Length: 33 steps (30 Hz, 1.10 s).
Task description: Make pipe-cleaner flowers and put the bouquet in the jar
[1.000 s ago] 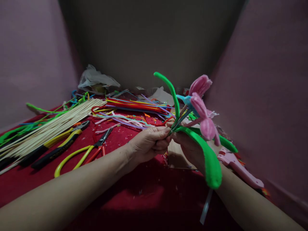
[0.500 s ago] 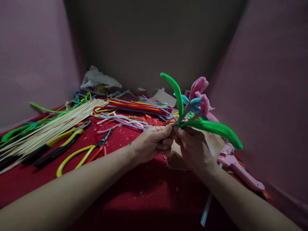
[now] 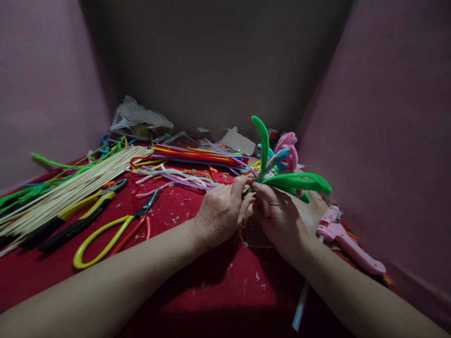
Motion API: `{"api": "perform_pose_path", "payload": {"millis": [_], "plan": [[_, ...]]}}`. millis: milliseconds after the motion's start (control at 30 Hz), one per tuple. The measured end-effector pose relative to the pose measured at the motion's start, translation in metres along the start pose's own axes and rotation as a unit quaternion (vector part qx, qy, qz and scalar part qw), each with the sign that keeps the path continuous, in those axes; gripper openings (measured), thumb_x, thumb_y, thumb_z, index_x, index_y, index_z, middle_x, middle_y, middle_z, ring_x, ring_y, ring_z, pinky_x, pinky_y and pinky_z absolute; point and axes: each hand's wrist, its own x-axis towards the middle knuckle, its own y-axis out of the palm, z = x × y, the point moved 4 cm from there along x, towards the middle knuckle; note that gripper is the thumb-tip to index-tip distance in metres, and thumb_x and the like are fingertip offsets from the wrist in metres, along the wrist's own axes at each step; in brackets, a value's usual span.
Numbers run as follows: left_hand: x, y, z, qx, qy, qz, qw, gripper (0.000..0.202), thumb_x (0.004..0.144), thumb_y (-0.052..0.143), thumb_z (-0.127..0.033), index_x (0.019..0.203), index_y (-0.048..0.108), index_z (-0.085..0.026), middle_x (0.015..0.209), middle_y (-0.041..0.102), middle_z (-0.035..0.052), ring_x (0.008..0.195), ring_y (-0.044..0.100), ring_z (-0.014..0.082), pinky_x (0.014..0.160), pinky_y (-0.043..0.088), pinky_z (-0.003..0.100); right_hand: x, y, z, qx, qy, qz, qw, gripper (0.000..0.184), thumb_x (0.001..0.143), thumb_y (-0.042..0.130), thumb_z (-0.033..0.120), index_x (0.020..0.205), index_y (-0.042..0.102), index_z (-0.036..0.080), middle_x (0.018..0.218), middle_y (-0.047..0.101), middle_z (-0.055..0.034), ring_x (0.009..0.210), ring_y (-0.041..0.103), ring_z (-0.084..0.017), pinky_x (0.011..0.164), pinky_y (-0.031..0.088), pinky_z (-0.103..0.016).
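Observation:
A pipe-cleaner flower [image 3: 278, 159] with pink and blue blooms and long green leaves [image 3: 299, 182] tilts away from me over the red cloth. My left hand [image 3: 225, 202] is closed, its thumb and fingers pinching the lower end of the stems. Close against it, my right hand [image 3: 278, 211] is closed too, with the thumb pressing on the base of the leaves. The stem ends are mostly hidden between the fingers. Beneath my right hand lies a piece of cardboard [image 3: 259, 234].
To the left lie scissors [image 3: 137, 216], pliers [image 3: 95, 206] and a bundle of wooden sticks [image 3: 88, 185]. Loose pipe cleaners [image 3: 197, 152] spread behind my hands. A pink glue gun [image 3: 348, 241] rests at right, and a plastic bag [image 3: 137, 115] sits at the back.
The flower has tipped lower and turned, so its leaves now point differently and a further green leaf shows below. My left hand has shifted its grip on the stems.

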Motion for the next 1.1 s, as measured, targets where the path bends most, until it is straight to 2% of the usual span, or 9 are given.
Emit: {"api": "perform_pose_path", "payload": {"millis": [133, 333, 433, 533, 667, 767, 867, 1000, 1100], "plan": [[0.0, 0.003, -0.002, 0.036, 0.056, 0.004, 0.998, 0.034, 0.09, 0.036, -0.028, 0.119, 0.047, -0.013, 0.09, 0.064, 0.0115, 0.079, 0.061, 0.0188, 0.07, 0.043, 0.028, -0.003, 0.001, 0.001, -0.003, -0.023, 0.007, 1.0, 0.017, 0.062, 0.066, 0.027, 0.061, 0.051, 0.019, 0.052, 0.044, 0.0055, 0.046, 0.035, -0.008, 0.043, 0.027, -0.024], [0.001, -0.002, -0.004, -0.034, 0.042, -0.022, 0.998, 0.027, 0.087, 0.042, -0.026, 0.103, 0.059, -0.013, 0.086, 0.065, 0.01, 0.076, 0.061, 0.017, 0.07, 0.043, 0.026, -0.015, 0.008, 0.02, -0.049, -0.069, 0.028, 0.996, 0.016, 0.063, 0.064, 0.027, 0.054, 0.052, 0.022, 0.056, 0.051, 0.0021, 0.055, 0.043, -0.013, 0.057, 0.038, -0.029], [0.002, -0.006, -0.005, -0.089, 0.008, -0.035, 0.995, 0.02, 0.083, 0.047, -0.022, 0.094, 0.062, -0.015, 0.08, 0.065, 0.0072, 0.07, 0.06, 0.0148, 0.067, 0.043, 0.025, -0.015, 0.01, 0.018, -0.034, -0.072, 0.04, 0.996, 0.009, 0.065, 0.064, 0.028, 0.062, 0.057, 0.023, 0.063, 0.054, 0.0021, 0.061, 0.047, -0.015, 0.06, 0.039, -0.03], [0.004, -0.007, -0.002, -0.198, -0.08, -0.035, 0.976, 0.013, 0.08, 0.05, -0.019, 0.086, 0.062, -0.016, 0.067, 0.062, 0.0018, 0.057, 0.056, 0.0112, 0.059, 0.043, 0.023, -0.013, 0.012, 0.011, 0.01, -0.046, 0.068, 0.997, 0.009, 0.068, 0.065, 0.027, 0.066, 0.057, 0.023, 0.061, 0.051, 0.0034, 0.057, 0.045, -0.013, 0.056, 0.038, -0.028], [0.007, -0.005, 0.0, -0.398, -0.2, 0.008, 0.895, 0.008, 0.077, 0.053, -0.016, 0.08, 0.06, -0.013, 0.057, 0.057, -0.0017, 0.045, 0.051, 0.0077, 0.045, 0.041, 0.019, -0.012, 0.014, 0.01, 0.014, -0.029, 0.092, 0.995, 0.019, 0.069, 0.067, 0.027, 0.058, 0.053, 0.022, 0.052, 0.045, 0.0046, 0.048, 0.039, -0.01, 0.047, 0.034, -0.026], [0.009, -0.006, 0.002, -0.496, -0.246, 0.024, 0.832, 0.006, 0.073, 0.059, -0.015, 0.077, 0.059, -0.011, 0.057, 0.057, -0.0018, 0.04, 0.047, 0.0053, 0.041, 0.04, 0.018, -0.013, 0.016, 0.013, 0.022, -0.032, 0.115, 0.993, 0.014, 0.066, 0.069, 0.025, 0.062, 0.057, 0.021, 0.057, 0.051, 0.0041, 0.049, 0.042, -0.01, 0.047, 0.036, -0.024], [0.01, -0.007, 0.005, -0.575, -0.263, 0.043, 0.774, 0.011, 0.07, 0.063, -0.017, 0.077, 0.058, -0.01, 0.055, 0.056, -0.0026, 0.038, 0.046, 0.0051, 0.039, 0.042, 0.019, -0.014, 0.018, 0.015, 0.024, -0.029, 0.106, 0.994, 0.01, 0.063, 0.071, 0.023, 0.062, 0.061, 0.021, 0.058, 0.055, 0.0039, 0.051, 0.045, -0.01, 0.049, 0.039, -0.024], [0.009, -0.005, 0.006, -0.655, -0.267, 0.096, 0.701, 0.013, 0.068, 0.066, -0.016, 0.076, 0.059, -0.01, 0.052, 0.053, -0.0043, 0.036, 0.041, 0.0032, 0.038, 0.046, 0.021, -0.012, 0.013, 0.016, 0.03, -0.036, 0.073, 0.996, 0.008, 0.059, 0.073, 0.018, 0.06, 0.066, 0.022, 0.059, 0.059, 0.0048, 0.051, 0.046, -0.009, 0.049, 0.038, -0.024], [0.006, -0.004, 0.002, -0.702, -0.251, 0.136, 0.653, 0.009, 0.071, 0.063, -0.015, 0.077, 0.06, -0.009, 0.05, 0.048, -0.0058, 0.033, 0.034, 0.0009, 0.037, 0.046, 0.02, -0.009, 0.007, 0.015, 0.016, -0.037, 0.093, 0.995, 0.006, 0.06, 0.072, 0.018, 0.059, 0.067, 0.021, 0.053, 0.056, 0.005, 0.048, 0.043, -0.007, 0.048, 0.037, -0.023]]}}
